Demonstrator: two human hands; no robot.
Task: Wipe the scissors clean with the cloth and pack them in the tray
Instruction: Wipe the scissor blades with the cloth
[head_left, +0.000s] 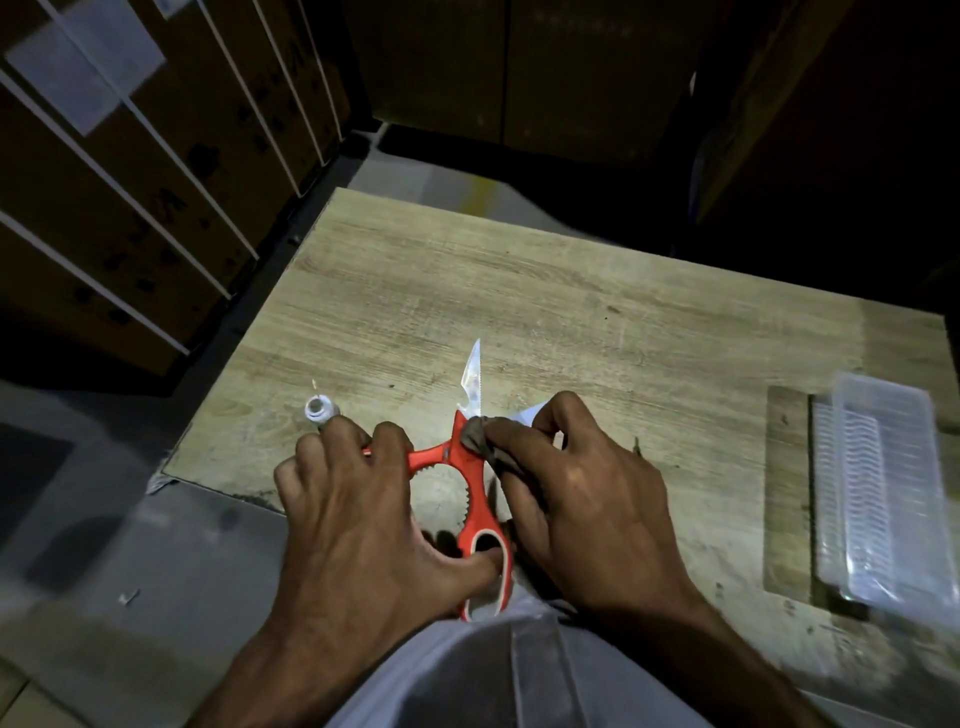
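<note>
Dim bench (519, 291): left hand (363, 499) grips the opened scissors (470, 467) steady so right hand (576, 483) pinches cloth (475, 435) at the pivot; tray (883, 493) waits at three o'clock.

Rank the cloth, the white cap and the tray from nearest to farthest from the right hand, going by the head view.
1. Cloth: pinched in the right hand, pressed against the scissors near the pivot.
2. White cap: on the table to the left, beyond the left hand.
3. Tray: clear plastic, at the table's far right edge.
</note>
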